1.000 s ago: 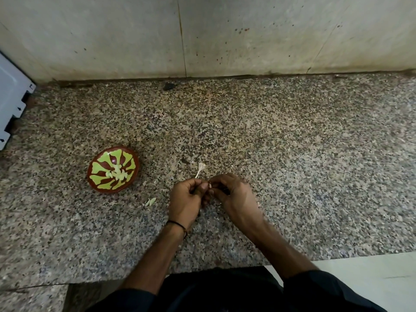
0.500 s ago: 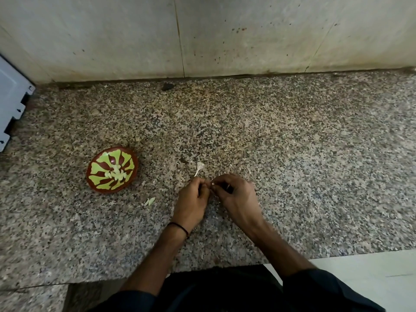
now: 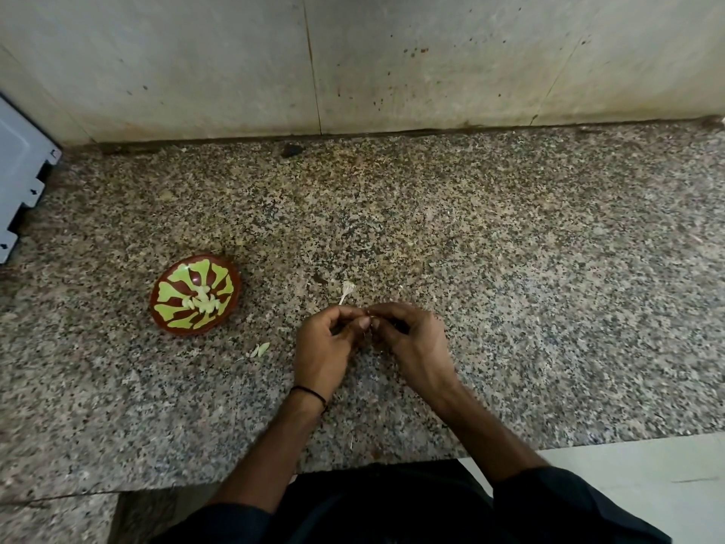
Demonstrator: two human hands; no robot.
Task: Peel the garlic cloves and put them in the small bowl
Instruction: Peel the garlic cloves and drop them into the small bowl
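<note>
A small brown bowl with a green pattern sits on the speckled granite counter, left of my hands. Several pale peeled garlic cloves lie in its middle. My left hand and my right hand meet fingertip to fingertip just above the counter. Both pinch a small garlic clove between them, and the fingers hide nearly all of it.
A dry garlic stem with skin lies just beyond my hands. A scrap of peel lies left of my left hand. A grey metal appliance corner stands at the far left. The stained wall closes the back.
My hands have stayed together at the same spot, with only small finger movements on the clove. The bowl and the scraps have not moved.
</note>
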